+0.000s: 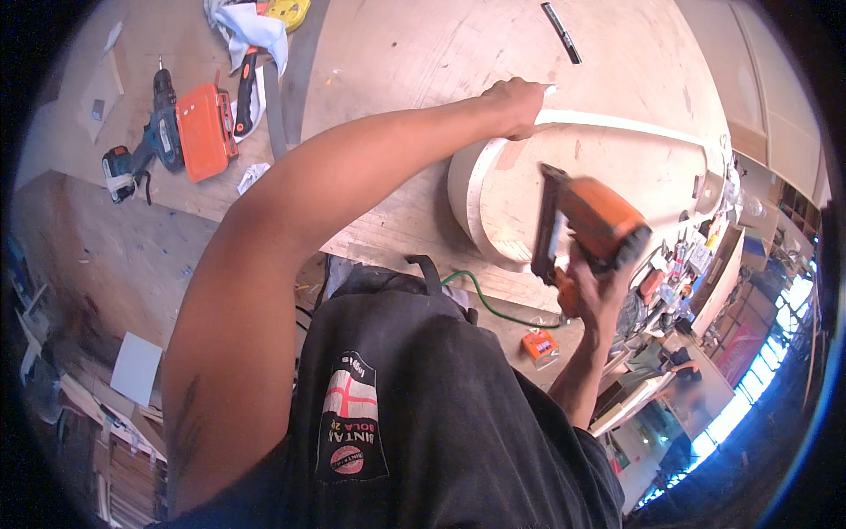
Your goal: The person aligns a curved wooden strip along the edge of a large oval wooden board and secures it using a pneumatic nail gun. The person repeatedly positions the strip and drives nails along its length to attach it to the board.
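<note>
A curved wooden frame [617,121] with a pale edge lies on the wooden worktable [388,212]. My left hand [515,106] reaches across and grips its far rim, fingers closed. Something small and white shows at the fingertips, too little to name. In my right hand [597,295] is an orange and black nail gun [599,216], held by its handle and tilted over the inside of the frame, slightly blurred. I cannot tell whether its nose touches the wood. A green air hose [502,310] curves along the table's near edge toward the handle.
A black marker [561,33] lies beyond the frame. On the left are a cordless drill [159,132], an orange case [206,132], a black-handled saw [246,97] and a white cloth [251,31]. A small orange box [539,346] sits below the hose. Tools crowd the right side.
</note>
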